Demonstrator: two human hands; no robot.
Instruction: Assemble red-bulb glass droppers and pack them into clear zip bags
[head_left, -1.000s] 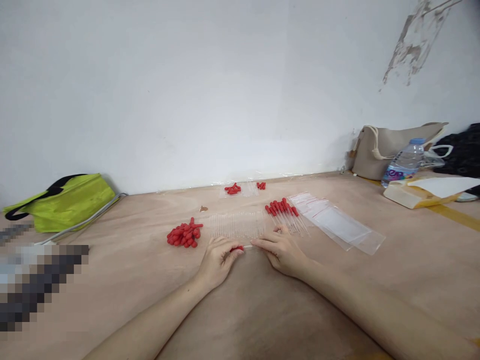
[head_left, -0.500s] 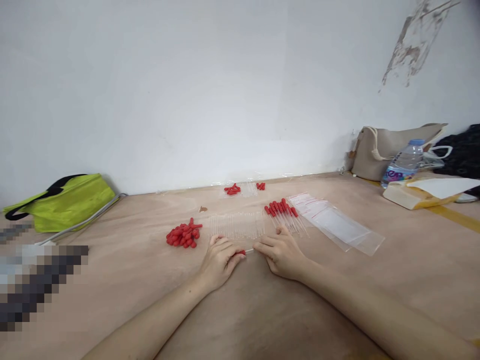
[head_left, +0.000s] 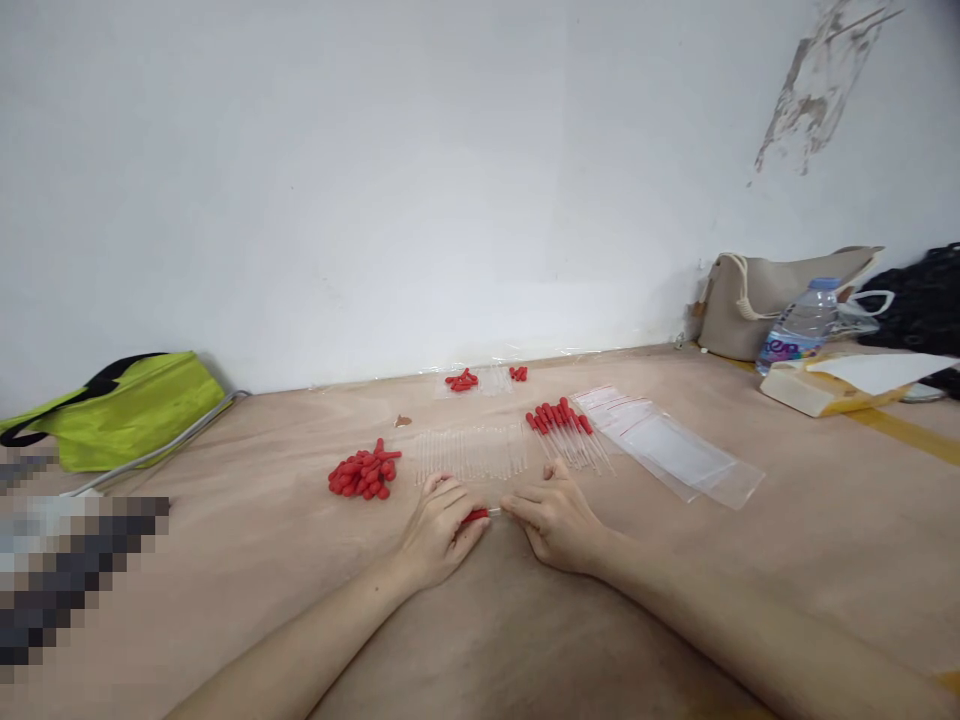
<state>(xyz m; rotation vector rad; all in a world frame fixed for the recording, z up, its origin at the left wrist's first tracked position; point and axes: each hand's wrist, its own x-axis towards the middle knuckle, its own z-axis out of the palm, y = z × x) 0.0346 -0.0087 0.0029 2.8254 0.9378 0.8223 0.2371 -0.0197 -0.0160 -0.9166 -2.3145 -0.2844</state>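
Note:
Between thumb and fingers, my left hand grips a red rubber bulb. A short stretch of clear tube shows between the hands, its left end at the bulb. My right hand is closed on this tube, and its fingers hide the rest of it. Just beyond the hands lies a row of clear tubes. A heap of loose red bulbs is left of that row. On its right lie several droppers, clear tubes with red bulbs on them.
Flat clear zip bags lie to the right. By the wall are a small bag of red bulbs and tubes, a lime-green bag at left, and a water bottle, a beige bag and a tissue pack at right.
More of the red bulb shows at my left fingertips, and less clear tube shows between the hands. The whole view has shifted slightly.

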